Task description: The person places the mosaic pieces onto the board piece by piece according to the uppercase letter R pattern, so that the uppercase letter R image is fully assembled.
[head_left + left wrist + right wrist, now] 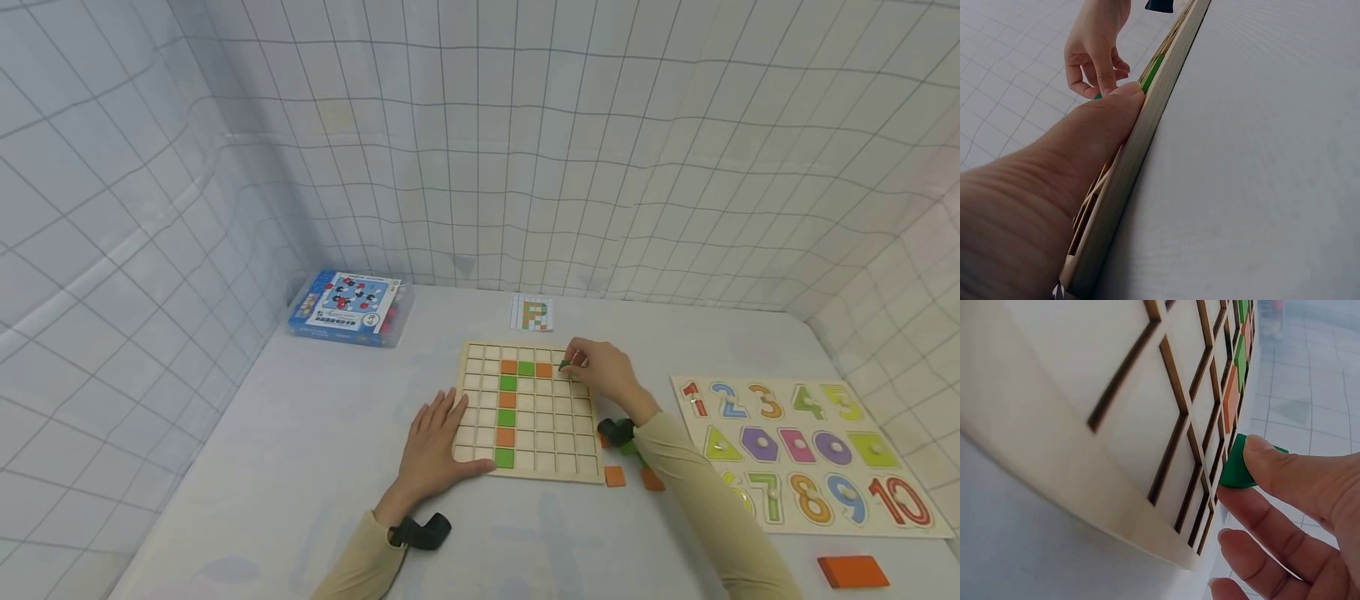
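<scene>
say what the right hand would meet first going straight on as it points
The green tile in the right hand would likely meet the wooden grid board first; any gap is unclear.

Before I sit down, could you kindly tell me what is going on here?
A person's right hand pinches a green tile at a gridded board, while the left hand rests at its near left corner. Placed green and orange tiles form a column, with a short row running right from its top. Loose tiles lie beside the board.
</scene>
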Demonstrator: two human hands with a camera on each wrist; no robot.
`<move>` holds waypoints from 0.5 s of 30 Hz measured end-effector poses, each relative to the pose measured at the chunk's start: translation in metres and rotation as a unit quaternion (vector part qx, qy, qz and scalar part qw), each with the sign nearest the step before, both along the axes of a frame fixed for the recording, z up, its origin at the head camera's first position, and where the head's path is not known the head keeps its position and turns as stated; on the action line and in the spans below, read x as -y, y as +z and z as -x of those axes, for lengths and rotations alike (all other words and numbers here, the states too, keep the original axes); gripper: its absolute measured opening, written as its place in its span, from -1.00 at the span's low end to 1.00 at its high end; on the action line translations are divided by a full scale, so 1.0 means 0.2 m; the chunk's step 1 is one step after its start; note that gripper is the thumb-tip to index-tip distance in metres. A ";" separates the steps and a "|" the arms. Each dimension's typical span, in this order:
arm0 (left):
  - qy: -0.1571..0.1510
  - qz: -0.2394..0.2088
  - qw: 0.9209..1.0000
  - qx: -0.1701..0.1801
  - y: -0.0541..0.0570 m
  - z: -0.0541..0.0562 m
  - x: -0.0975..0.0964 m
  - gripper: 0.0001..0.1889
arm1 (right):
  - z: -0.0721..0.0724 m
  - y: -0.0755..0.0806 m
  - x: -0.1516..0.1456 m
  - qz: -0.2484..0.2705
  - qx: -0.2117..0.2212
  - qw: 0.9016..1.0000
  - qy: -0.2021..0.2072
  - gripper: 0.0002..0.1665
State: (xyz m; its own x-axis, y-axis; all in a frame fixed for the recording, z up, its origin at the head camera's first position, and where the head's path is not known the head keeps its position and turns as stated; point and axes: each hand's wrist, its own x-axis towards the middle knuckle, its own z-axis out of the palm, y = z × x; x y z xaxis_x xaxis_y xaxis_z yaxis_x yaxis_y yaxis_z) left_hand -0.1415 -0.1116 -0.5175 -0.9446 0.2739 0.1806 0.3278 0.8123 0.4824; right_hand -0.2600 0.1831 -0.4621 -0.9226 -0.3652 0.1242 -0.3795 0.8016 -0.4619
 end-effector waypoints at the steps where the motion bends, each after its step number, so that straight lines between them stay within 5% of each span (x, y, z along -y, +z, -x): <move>1: 0.000 0.000 1.000 -0.001 0.00 0.00 0.00 0.12 | 0.00 0.00 0.00 0.000 0.005 1.000 0.000 -0.82; 15: 0.002 0.004 1.000 -0.001 0.00 0.00 0.00 0.12 | 0.00 0.00 0.03 0.006 0.033 0.999 0.005 -0.92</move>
State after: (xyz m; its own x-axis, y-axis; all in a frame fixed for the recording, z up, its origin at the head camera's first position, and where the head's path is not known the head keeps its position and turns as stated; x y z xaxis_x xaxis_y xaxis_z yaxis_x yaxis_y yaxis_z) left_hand -0.1414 -0.1107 -0.5172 -0.9455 0.2710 0.1807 0.3252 0.8180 0.4745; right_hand -0.2602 0.1762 -0.4627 -0.9254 -0.3729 0.0678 -0.3557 0.7925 -0.4954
